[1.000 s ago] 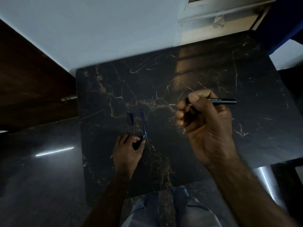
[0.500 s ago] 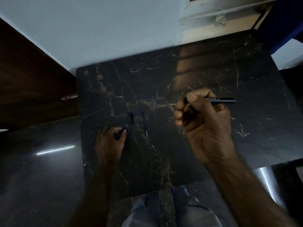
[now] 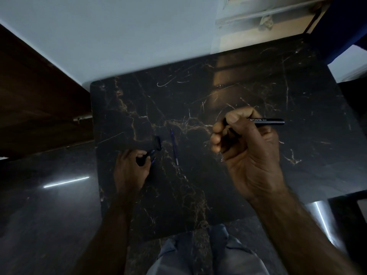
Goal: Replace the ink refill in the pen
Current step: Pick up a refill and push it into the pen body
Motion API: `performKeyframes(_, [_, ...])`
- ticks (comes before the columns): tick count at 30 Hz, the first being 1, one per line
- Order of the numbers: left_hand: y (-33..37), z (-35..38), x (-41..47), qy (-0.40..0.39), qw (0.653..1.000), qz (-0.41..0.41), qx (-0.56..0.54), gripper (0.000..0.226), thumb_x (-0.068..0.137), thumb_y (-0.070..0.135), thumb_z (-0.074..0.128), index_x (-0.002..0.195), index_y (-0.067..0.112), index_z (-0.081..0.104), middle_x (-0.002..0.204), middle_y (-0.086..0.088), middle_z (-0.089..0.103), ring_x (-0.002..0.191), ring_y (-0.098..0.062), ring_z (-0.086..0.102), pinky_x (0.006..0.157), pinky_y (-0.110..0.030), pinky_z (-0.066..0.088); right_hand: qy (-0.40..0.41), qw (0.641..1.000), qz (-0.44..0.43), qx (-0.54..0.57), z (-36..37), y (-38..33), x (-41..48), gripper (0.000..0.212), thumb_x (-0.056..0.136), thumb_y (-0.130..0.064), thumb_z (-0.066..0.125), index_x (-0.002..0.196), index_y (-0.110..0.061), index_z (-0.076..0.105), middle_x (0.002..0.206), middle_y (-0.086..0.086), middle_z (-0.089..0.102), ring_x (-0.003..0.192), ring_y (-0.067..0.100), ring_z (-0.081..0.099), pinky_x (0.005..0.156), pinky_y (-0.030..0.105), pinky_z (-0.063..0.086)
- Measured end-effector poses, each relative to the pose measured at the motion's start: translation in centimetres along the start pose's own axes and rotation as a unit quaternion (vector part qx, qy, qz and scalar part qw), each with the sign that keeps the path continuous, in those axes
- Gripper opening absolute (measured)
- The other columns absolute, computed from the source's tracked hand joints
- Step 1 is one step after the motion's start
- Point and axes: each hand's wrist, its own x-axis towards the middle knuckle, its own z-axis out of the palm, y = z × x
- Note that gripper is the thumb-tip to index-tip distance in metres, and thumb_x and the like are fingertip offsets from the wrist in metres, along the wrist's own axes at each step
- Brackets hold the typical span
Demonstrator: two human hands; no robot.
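Right hand (image 3: pixel 246 155) grips the pen barrel (image 3: pixel 266 121); left hand (image 3: pixel 131 167) pinches the grip section (image 3: pixel 145 158). Blue refill (image 3: pixel 174 146) lies loose between them on the worktop (image 3: pixel 258 80). Take it by mid-shaft and feed it straight in.

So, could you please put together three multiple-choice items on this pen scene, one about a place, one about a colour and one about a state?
1. Where does the loose refill lie?
A. On the table, between the two hands
B. In the right hand
C. On the floor

2. What colour is the pen body in the right hand?
A. White
B. Black
C. Red

3. What is the left hand doing?
A. Lying flat and empty
B. Out of view
C. Gripping a small dark part by the table's left edge

Answers:
1. A, the thin blue refill rests on the marble, untouched.
2. B, its black barrel carries pale lettering.
3. C, the fingers are curled around that part.
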Motion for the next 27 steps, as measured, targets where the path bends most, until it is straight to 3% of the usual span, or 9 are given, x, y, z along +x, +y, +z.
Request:
performKeyframes(17, [0.3, -0.4, -0.4, 0.008, 1.0, -0.005, -0.024, 0.033, 0.089, 0.043, 0.07, 0.119, 0.028, 0.065, 0.114, 0.003, 0.067, 0.105, -0.018, 0.066, 0.087, -0.047, 0.06, -0.005, 1.0, -0.005, 0.0, 0.1, 0.2, -0.2, 0.014, 0.098, -0.001, 0.053, 0.086, -0.005, 0.059, 0.079, 0.013, 0.068, 0.066, 0.021, 0.065, 0.055, 0.03, 0.052])
performKeyframes(22, [2.9, -1.1, -0.5, 0.073, 0.993, 0.078, -0.04, 0.024, 0.095, 0.041, 0.069, 0.113, 0.025, 0.068, 0.101, 0.005, 0.07, 0.091, -0.013, 0.066, 0.078, -0.037, 0.059, 0.001, 1.0, -0.003, 0.002, 0.0, 0.0, -0.2, 0.013, 0.096, -0.002, 0.054, 0.085, -0.006, 0.058, 0.078, 0.012, 0.068, 0.065, 0.02, 0.065, 0.055, 0.029, 0.052])
performKeyframes(24, [5.8, -1.1, -0.3, 0.051, 0.995, 0.081, -0.028, 0.018, 0.095, 0.043, 0.071, 0.104, 0.028, 0.073, 0.094, 0.01, 0.072, 0.083, -0.008, 0.066, 0.074, -0.031, 0.056, 0.004, 1.0, -0.002, -0.002, 0.0, 0.0, -0.2, 0.015, 0.096, -0.003, 0.053, 0.084, -0.008, 0.059, 0.078, 0.011, 0.068, 0.065, 0.02, 0.065, 0.055, 0.029, 0.052])
performKeyframes(27, [8.8, -0.4, 0.7, -0.011, 0.999, 0.033, -0.003, 0.026, 0.093, 0.052, 0.069, 0.097, 0.027, 0.075, 0.09, 0.011, 0.076, 0.082, -0.012, 0.072, 0.076, -0.032, 0.059, -0.002, 1.0, -0.003, -0.003, 0.2, -0.1, -0.3, 0.015, 0.096, -0.003, 0.053, 0.083, -0.009, 0.06, 0.078, 0.011, 0.067, 0.065, 0.02, 0.065, 0.055, 0.029, 0.052])
